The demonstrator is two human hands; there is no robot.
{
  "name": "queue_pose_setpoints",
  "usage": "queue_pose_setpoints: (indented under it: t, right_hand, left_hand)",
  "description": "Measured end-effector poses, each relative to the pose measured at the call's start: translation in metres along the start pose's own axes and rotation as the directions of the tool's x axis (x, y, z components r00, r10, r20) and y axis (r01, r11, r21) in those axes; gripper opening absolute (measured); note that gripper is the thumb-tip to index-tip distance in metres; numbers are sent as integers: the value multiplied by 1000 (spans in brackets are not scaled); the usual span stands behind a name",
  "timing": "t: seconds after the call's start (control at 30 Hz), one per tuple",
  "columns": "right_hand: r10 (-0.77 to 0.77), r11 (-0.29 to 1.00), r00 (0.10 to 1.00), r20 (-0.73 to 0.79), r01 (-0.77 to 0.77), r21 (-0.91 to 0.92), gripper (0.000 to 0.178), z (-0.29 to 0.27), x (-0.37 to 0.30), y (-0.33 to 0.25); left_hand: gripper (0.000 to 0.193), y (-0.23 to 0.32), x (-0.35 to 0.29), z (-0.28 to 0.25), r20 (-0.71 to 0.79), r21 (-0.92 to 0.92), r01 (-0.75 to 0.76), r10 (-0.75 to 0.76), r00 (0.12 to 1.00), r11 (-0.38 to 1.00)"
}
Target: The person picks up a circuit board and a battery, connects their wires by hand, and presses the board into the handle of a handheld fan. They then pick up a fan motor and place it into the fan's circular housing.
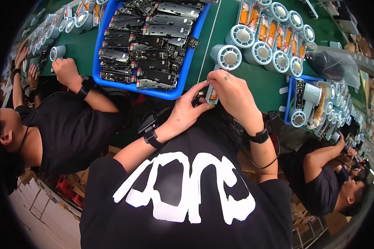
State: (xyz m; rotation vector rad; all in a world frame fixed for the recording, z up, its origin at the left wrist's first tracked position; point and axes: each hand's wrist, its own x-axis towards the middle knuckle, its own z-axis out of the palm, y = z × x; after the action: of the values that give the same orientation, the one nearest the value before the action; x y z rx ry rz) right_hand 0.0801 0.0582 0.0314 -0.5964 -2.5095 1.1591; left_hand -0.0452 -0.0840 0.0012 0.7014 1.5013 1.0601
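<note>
My left hand (186, 111) pinches a small black part (197, 99) between thumb and fingers at the near edge of the green table (203, 58). Touching it, my right hand (232, 93) is closed on a narrow white-and-orange piece (212, 93), held upright. Both hands meet just right of a big blue tray's (170, 93) near corner. That tray holds several black circuit boards (145, 41). A white round fan-like housing (226, 57) stands just beyond my right hand. I wear a dark band on each wrist.
More white round housings (259, 52) and orange packs (270, 31) lie at the far right. A small blue tray (287, 108) with white parts sits to the right. One co-worker's fist (66, 71) rests on the table at left; another co-worker (328, 174) sits at right.
</note>
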Motion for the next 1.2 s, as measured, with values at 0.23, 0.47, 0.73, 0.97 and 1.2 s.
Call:
queue_pose_setpoints:
  t: [0.23,0.47,0.73,0.97,1.2]
  right_hand:
    - [-3,998,955,-297,22,58,17,10,-7,3]
    - [-12,998,939,-343,33,55,17,22,-11,7]
    - [-62,998,926,-373,66,-1,15,29,-11,11]
    - [-49,998,922,-385,59,16,14,29,-10,14]
    - [-74,997,920,-385,68,-29,14,31,-10,13]
  left_hand:
    - [47,2,-17,-16,178,-516,228,-157,971,826]
    - [48,10,-8,7,-44,-565,-15,-12,999,825]
    - [44,6,-2,14,-73,-497,-81,52,996,864]
    - [36,0,0,16,-103,-530,-132,91,991,837]
    - [36,-2,1,17,-137,-501,-152,96,986,852]
